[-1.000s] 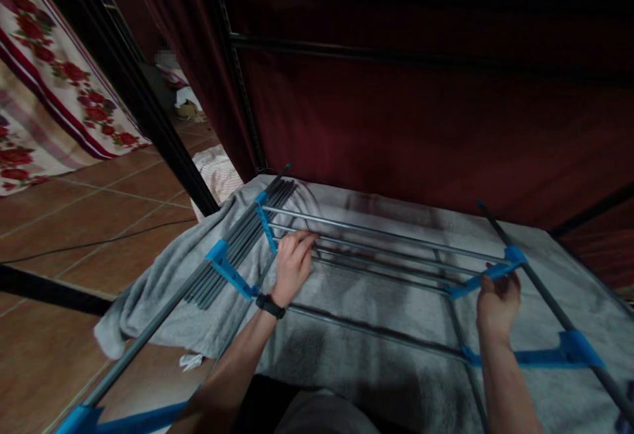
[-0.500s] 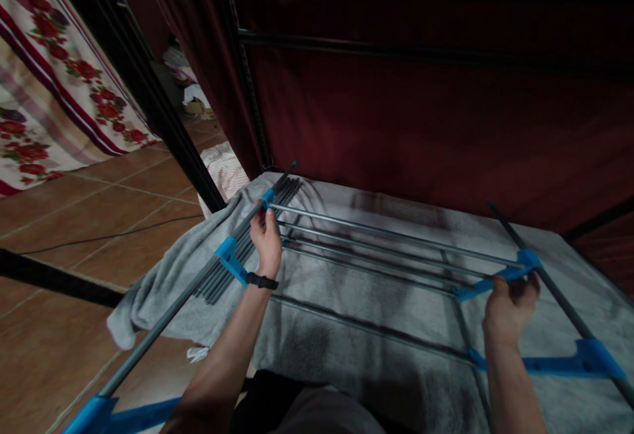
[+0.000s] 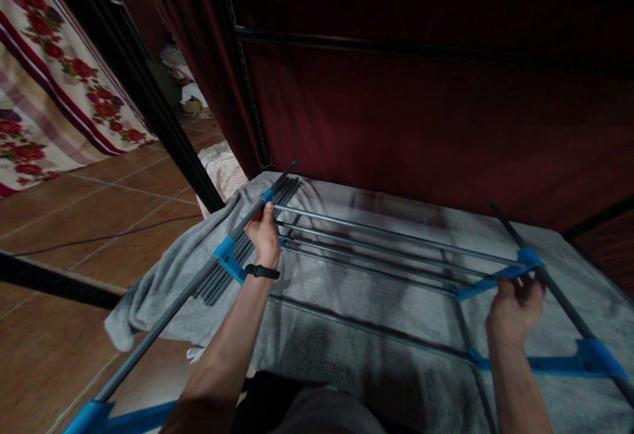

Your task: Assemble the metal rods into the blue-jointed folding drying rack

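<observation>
A rack of grey metal tubes joined by blue plastic brackets spans the space before me. My left hand (image 3: pixel 264 236), with a black wristband (image 3: pixel 262 271), grips the far left blue bracket (image 3: pixel 268 196), thumb upward; its other fingers are partly hidden behind the left tube (image 3: pixel 163 322). On the other side, the fingers of my right hand (image 3: pixel 514 312) curl at the far right blue bracket (image 3: pixel 488 283), beside the right tube (image 3: pixel 562 302). Several thin crossbars (image 3: pixel 376 225) run between the two brackets. Closer to me are a left bracket (image 3: pixel 228 259) and a right bracket (image 3: pixel 577 362).
A grey blanket (image 3: pixel 337 328) lies under the rack, with a bundle of loose tubes (image 3: pixel 218 282) at its left. Black bed posts (image 3: pixel 163 117) and a dark red curtain (image 3: pixel 421 137) stand around it. Left are a tiled floor (image 3: pixel 123 203) and a floral cloth (image 3: pixel 64 84).
My right hand has shifted slightly right along the bracket toward the side tube. My left hand has turned a little at the left bracket. The rack is nearly still.
</observation>
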The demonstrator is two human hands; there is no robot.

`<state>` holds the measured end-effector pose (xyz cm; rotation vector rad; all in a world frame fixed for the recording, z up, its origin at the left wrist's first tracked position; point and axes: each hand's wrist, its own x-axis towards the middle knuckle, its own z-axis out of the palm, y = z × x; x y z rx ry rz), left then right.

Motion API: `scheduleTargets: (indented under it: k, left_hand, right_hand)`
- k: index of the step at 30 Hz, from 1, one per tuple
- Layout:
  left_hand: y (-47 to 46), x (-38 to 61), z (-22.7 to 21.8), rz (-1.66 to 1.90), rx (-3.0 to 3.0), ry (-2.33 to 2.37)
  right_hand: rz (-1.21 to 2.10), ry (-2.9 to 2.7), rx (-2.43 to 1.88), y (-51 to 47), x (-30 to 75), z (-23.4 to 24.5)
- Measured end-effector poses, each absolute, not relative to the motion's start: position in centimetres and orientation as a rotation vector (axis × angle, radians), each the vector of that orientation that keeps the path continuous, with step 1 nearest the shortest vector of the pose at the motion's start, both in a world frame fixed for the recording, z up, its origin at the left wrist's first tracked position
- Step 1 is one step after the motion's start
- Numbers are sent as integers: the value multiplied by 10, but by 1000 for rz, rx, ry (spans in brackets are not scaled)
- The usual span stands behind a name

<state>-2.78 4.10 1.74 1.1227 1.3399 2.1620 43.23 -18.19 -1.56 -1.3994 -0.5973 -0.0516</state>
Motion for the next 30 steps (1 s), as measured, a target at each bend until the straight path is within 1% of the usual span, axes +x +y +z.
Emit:
scheduleTargets:
  k: [8, 14, 19, 23, 26, 30]
  left_hand:
    - [44, -30, 20, 2128, 1066, 1400]
    - [41, -27, 23, 2110, 990, 1346]
    - [35, -23, 24, 2146, 1147, 1275]
    - [26, -27, 22, 2119, 1288, 1356]
    - [21, -32, 10, 2063, 1299, 1438]
    - [20, -37, -25, 1999, 1107, 1427]
  right_hand:
    - [-96, -594, -1395, -179, 436, -21]
    - [-91, -607, -1381, -178, 439, -25]
    - [-99, -593, -1421, -177, 438, -23]
    - [-64, -592, -1448, -178, 441, -35]
    - [3, -595, -1492, -181, 445, -55]
    - [86, -607, -1612, -188, 448, -89]
